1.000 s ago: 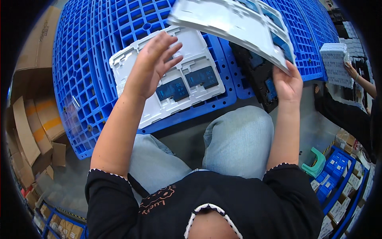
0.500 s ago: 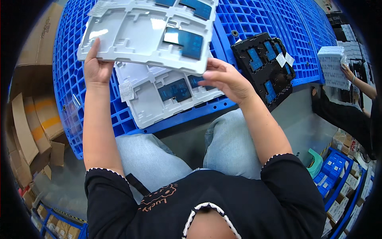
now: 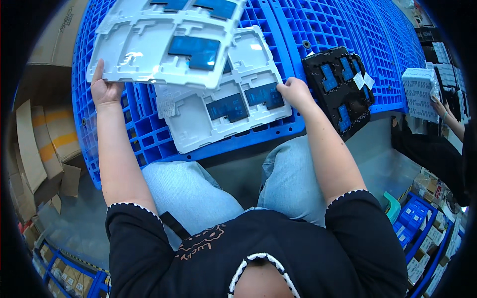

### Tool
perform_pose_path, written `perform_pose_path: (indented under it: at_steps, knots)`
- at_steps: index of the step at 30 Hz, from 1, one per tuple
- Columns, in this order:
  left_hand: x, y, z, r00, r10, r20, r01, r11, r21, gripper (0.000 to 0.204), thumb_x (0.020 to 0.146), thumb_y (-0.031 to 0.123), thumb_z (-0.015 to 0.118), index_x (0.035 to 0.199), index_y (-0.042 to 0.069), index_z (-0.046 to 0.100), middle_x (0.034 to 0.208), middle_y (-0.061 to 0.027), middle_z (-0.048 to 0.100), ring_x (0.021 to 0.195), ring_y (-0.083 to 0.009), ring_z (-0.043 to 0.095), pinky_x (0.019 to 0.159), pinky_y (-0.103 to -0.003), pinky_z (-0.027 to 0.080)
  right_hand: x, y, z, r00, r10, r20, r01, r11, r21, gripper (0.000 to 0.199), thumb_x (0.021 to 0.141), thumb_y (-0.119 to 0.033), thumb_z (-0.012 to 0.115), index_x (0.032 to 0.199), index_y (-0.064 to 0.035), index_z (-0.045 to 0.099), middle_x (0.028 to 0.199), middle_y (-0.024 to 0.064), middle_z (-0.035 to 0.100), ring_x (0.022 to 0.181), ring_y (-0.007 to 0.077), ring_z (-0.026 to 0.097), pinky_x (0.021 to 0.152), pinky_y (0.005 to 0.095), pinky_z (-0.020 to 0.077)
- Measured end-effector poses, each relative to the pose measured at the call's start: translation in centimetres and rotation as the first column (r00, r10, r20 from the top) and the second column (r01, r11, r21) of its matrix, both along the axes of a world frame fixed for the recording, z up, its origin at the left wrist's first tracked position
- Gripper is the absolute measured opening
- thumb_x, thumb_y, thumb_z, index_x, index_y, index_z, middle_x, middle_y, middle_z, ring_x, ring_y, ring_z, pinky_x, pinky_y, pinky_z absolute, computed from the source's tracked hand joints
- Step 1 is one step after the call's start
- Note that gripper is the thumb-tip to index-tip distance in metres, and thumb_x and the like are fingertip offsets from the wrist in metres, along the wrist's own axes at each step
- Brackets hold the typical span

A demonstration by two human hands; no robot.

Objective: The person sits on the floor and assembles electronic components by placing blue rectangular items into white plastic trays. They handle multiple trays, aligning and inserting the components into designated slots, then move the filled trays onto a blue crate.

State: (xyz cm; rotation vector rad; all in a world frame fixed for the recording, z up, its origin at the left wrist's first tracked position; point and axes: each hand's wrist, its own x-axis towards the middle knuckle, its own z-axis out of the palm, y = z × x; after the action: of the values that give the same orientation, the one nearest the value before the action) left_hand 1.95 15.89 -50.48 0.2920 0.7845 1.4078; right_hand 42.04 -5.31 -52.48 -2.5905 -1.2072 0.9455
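My left hand (image 3: pixel 106 92) grips the near left edge of a white plastic tray (image 3: pixel 141 57), thumb on top, and holds it raised and tilted. Several flat blue pieces sit in its compartments, one a blue L-shaped piece (image 3: pixel 198 52). Beneath it, partly covered, a second white tray (image 3: pixel 186 131) rests on the blue pallet. Two flat dark-blue pieces show in its near row. My right hand (image 3: pixel 296 94) is closed in a pinch at the right end of the right-hand dark-blue piece (image 3: pixel 262 96); the fingertips partly hide the contact.
The blue plastic pallet (image 3: pixel 343 27) spreads under everything. To the right lies a black tray (image 3: pixel 330 99) with blue pieces and white labels. At far right another person's hand (image 3: pixel 438 107) holds a stack of white trays (image 3: pixel 420 89). Cardboard boxes (image 3: pixel 54 134) stand at left.
The raised tray has shifted left in my left hand, uncovering more of the lower tray. My right hand has left the raised tray's corner and closed at the lower tray's right piece.
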Motion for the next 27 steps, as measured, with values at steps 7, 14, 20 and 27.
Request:
perform_pose_path:
  at_steps: [7, 14, 20, 27]
  knots:
    - [-5.6, 0.8, -1.4, 0.973, 0.229, -0.023, -0.229, 0.973, -0.033, 0.046, 0.083, 0.010, 0.061, 0.125, 0.000, 0.045, 0.127, -0.0174, 0.049, 0.117, -0.0385, 0.046, 0.096, -0.060, 0.036, -0.4, 0.2, 2.7, 0.605, -0.317, -0.731, 0.475, 0.880, 0.011, 0.041, 0.076, -0.019, 0.067, 0.104, 0.0089, 0.055, 0.093, 0.0184, 0.061, 0.082, 0.0242, 0.061, 0.073, 0.0361, 0.0486]
    - [-9.8, 0.5, -3.5, 0.950, 0.305, -0.069, -0.307, 0.951, -0.024, 0.043, 0.086, 0.013, 0.057, 0.125, 0.000, 0.044, 0.127, -0.0166, 0.049, 0.116, -0.0392, 0.046, 0.092, -0.060, 0.040, 2.5, -1.6, 5.5, 0.500, -0.106, -0.859, 0.478, 0.861, 0.172, 0.031, 0.081, -0.009, 0.064, 0.108, 0.0032, 0.058, 0.094, 0.0097, 0.063, 0.083, 0.0159, 0.061, 0.074, 0.0294, 0.0494]
    - [-9.0, -0.1, -3.7, 0.931, 0.328, -0.157, -0.343, 0.936, -0.076, 0.039, 0.086, 0.014, 0.057, 0.121, 0.001, 0.048, 0.122, -0.0165, 0.053, 0.112, -0.0374, 0.050, 0.091, -0.058, 0.042, 10.8, -7.4, 10.6, 0.620, -0.095, -0.779, 0.523, 0.790, 0.320, 0.029, 0.085, -0.011, 0.060, 0.113, -0.0018, 0.056, 0.101, 0.0051, 0.062, 0.091, 0.0111, 0.059, 0.081, 0.0247, 0.0463]
    - [1.0, -2.1, -4.2, 0.970, 0.240, -0.037, -0.243, 0.958, -0.155, 0.040, 0.090, 0.013, 0.050, 0.127, 0.001, 0.041, 0.129, -0.0177, 0.047, 0.119, -0.0377, 0.044, 0.098, -0.059, 0.035, 15.5, -10.5, 14.3, 0.444, -0.019, -0.896, 0.784, 0.493, 0.377, 0.028, 0.086, -0.003, 0.057, 0.114, -0.0019, 0.055, 0.106, 0.0088, 0.061, 0.096, 0.0179, 0.060, 0.087, 0.0313, 0.0478]
